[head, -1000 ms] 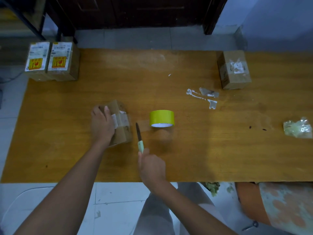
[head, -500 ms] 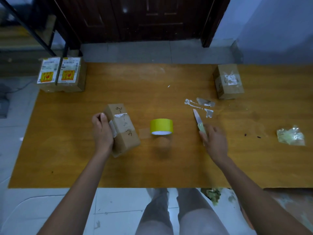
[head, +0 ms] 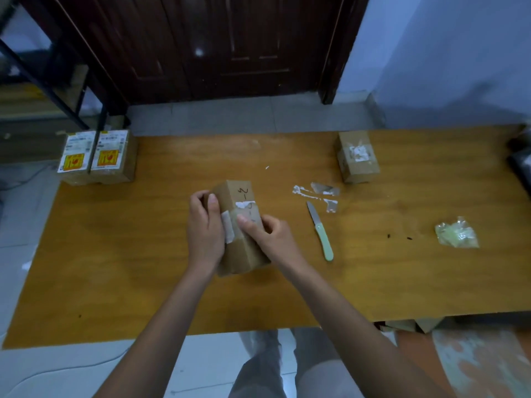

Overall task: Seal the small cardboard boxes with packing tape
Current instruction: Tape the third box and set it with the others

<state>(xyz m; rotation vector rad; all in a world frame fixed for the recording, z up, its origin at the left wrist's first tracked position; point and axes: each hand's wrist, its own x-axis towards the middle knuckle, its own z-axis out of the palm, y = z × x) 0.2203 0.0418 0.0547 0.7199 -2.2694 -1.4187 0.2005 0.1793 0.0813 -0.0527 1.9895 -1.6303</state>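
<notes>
A small brown cardboard box (head: 236,193) with handwritten marks and white tape remnants sits tilted at the middle of the wooden table (head: 138,254). My left hand (head: 204,229) grips its left side, thumb on the top face. My right hand (head: 271,235) holds its right side, thumb pressed on the top near the white remnant. The yellow tape roll is out of sight, where the box and hands now are.
A knife with a pale green handle (head: 320,231) lies to the right of the box. Torn tape scraps (head: 316,193) lie behind it. Another brown box (head: 357,159) stands at the back right, two labelled boxes (head: 97,156) at the back left, crumpled plastic (head: 457,234) at the right.
My right hand carried the knife to the right, laid it on the table, and came back to the box. The box has moved toward the table's middle, covering the tape roll.
</notes>
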